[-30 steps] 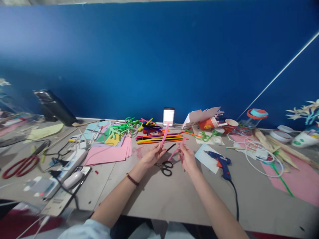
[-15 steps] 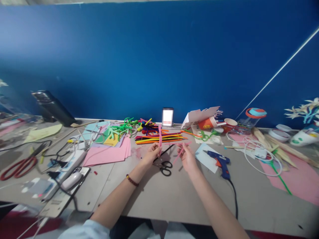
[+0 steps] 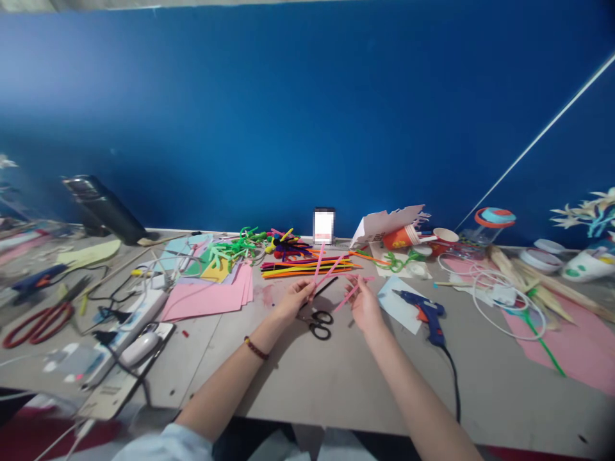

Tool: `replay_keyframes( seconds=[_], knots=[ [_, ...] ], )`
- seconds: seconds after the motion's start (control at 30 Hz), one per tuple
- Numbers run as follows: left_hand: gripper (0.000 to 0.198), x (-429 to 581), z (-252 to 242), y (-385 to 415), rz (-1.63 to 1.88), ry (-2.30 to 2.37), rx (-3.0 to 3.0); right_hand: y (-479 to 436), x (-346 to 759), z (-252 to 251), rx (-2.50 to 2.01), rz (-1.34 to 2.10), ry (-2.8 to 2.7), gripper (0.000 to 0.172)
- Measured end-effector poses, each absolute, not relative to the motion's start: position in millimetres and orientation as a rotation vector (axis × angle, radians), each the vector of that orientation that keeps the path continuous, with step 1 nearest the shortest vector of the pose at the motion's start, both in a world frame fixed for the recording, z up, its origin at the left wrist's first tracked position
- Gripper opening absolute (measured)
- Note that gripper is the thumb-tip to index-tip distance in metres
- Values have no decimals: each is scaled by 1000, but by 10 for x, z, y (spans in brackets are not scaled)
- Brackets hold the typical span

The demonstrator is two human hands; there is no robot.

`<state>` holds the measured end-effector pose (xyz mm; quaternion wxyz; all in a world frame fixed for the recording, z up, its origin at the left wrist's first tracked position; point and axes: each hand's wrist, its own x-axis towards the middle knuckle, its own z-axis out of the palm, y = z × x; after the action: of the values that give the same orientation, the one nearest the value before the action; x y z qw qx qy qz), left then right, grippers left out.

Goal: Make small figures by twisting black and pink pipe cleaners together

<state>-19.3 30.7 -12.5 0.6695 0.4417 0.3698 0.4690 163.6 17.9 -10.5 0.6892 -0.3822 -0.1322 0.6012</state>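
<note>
My left hand (image 3: 298, 298) is closed on pink pipe cleaners (image 3: 320, 261), whose free ends rise and fan out above the fingertips. Opposite it, my right hand (image 3: 364, 303) pinches more pink pipe cleaners (image 3: 346, 298), which cross between its fingers. A gap separates the two hands. Black-handled scissors (image 3: 320, 324) lie on the table between and just below them, partly covered by my left hand. Behind the hands lies a bundle of red, yellow and orange pipe cleaners (image 3: 307, 266).
A blue glue gun (image 3: 427, 312) rests on pale blue paper at the right. Pink sheets (image 3: 209, 299) and green pipe cleaners (image 3: 235, 246) lie to the left. Farther left are red-handled scissors (image 3: 41, 323) and a power strip (image 3: 127, 333). A phone (image 3: 323, 226) leans at the back.
The pink pipe cleaners in my left hand, upright and close together before, now spread apart and lean right. My right hand has barely moved.
</note>
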Motion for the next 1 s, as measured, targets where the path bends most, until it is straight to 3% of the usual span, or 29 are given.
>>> replay_keyframes(
  seconds=[0.47,0.8,1.0],
  knots=[
    [41,-158,25,231,976,754,973,73,1451,-62,-796,1557,-526,30],
    [37,-226,-9,250,989,563,728,170,1652,-8,-712,1528,-81,5],
    [37,-220,11,227,903,508,745,142,1635,-23,-659,1545,-134,3]
  ],
)
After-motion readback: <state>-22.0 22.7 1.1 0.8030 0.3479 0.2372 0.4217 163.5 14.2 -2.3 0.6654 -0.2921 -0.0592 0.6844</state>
